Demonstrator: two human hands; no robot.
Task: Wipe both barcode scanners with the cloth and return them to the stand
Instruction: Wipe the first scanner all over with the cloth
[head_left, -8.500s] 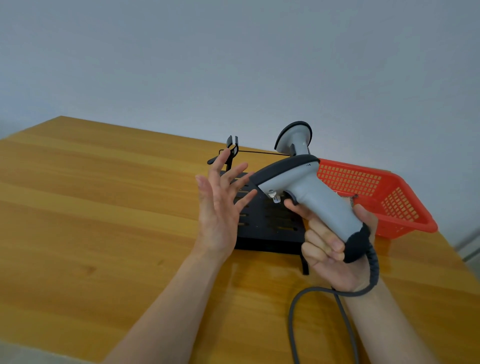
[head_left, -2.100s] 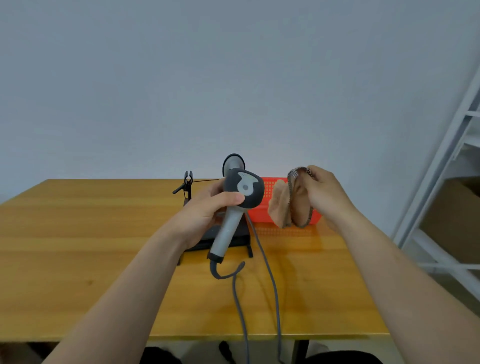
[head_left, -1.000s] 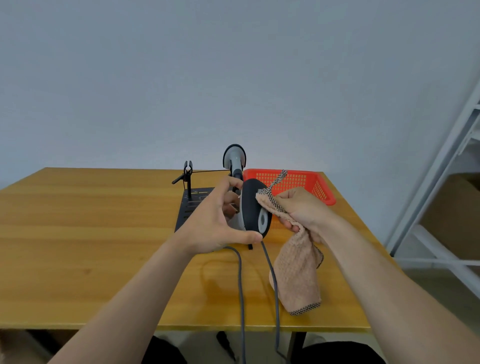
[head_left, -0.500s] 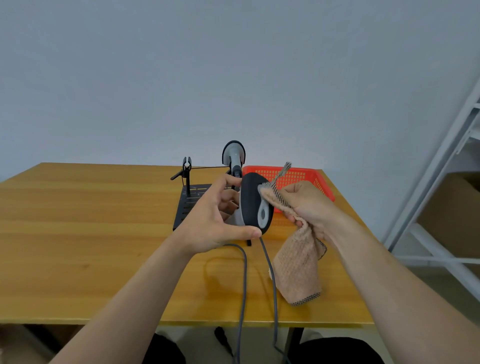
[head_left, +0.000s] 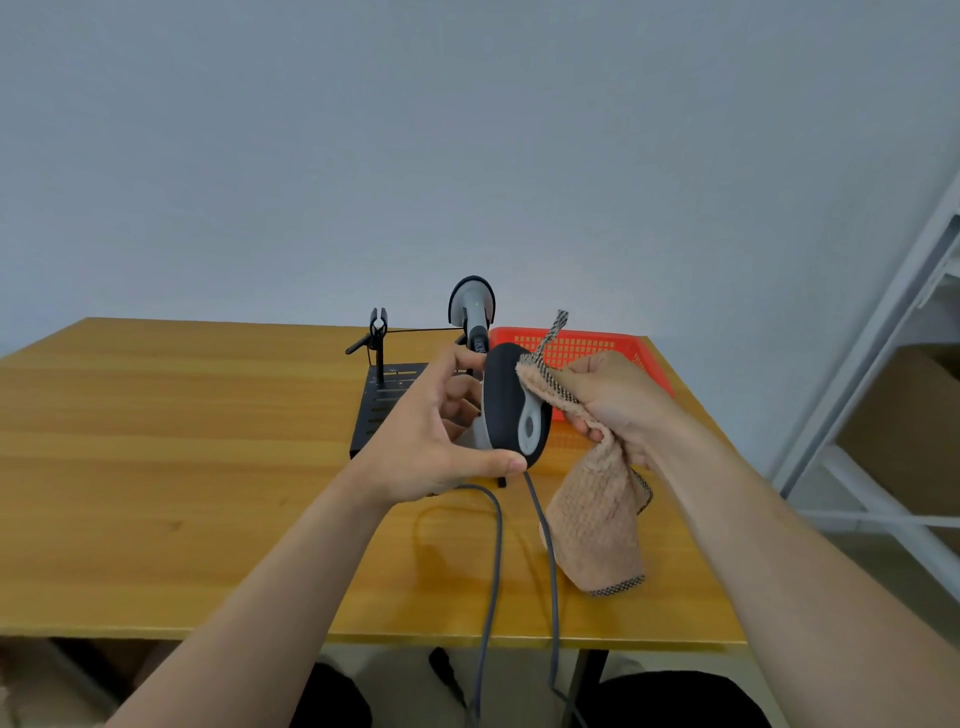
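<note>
My left hand (head_left: 434, 441) grips a grey and black barcode scanner (head_left: 511, 405) above the table, its dark head turned toward me. My right hand (head_left: 618, 400) holds a peach cloth (head_left: 597, 519) with a checked edge and presses its top corner against the right side of the scanner head; the rest of the cloth hangs down. A second scanner (head_left: 471, 306) stands upright in the black stand (head_left: 376, 410) behind my left hand. The stand's left holder (head_left: 378, 327) carries nothing.
An orange mesh basket (head_left: 582, 345) sits on the wooden table (head_left: 182, 441) behind my right hand. Two grey cables (head_left: 493, 561) run over the table's front edge. A white shelf frame (head_left: 893, 364) stands to the right of the table.
Over the last second the held scanner and both hands shifted slightly; the cloth stays pressed on the scanner head. Two seconds ago my right hand held the cloth apart from the scanner.
</note>
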